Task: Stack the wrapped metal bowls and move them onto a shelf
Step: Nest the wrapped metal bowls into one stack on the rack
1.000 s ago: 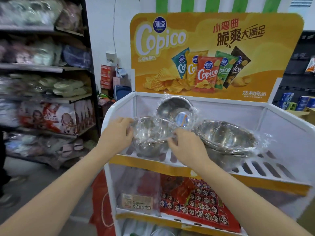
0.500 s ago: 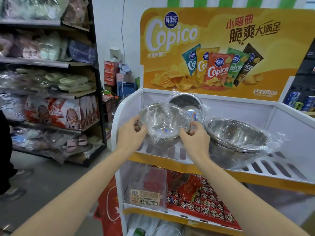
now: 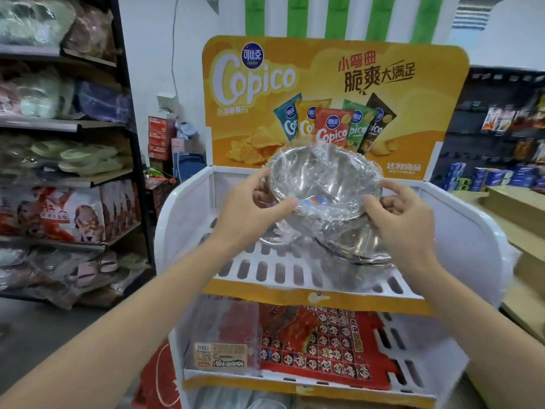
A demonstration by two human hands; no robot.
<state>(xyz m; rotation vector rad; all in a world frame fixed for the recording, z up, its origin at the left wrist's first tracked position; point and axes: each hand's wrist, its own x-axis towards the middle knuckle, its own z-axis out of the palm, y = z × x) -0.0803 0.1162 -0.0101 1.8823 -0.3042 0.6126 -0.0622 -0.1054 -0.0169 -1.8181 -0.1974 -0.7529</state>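
Note:
A small metal bowl in clear plastic wrap (image 3: 323,181) is held up in the air, tilted toward me, above the white slotted top shelf (image 3: 295,273) of a yellow Copico display stand. My left hand (image 3: 250,208) grips its left rim and my right hand (image 3: 404,216) grips its right rim. Below and behind it, a larger wrapped metal bowl (image 3: 354,246) sits on the shelf, partly hidden by the held bowl and my right hand.
The stand's yellow header board (image 3: 333,84) rises behind. A lower shelf holds red patterned packs (image 3: 318,349) and a clear packet (image 3: 221,346). Dark shelving with bagged goods (image 3: 59,143) stands at the left, a cardboard-topped counter (image 3: 516,208) at the right.
Both hands have lifted the small wrapped bowl off the shelf and carried it up and to the right, over the larger bowl. The view has shifted with my head.

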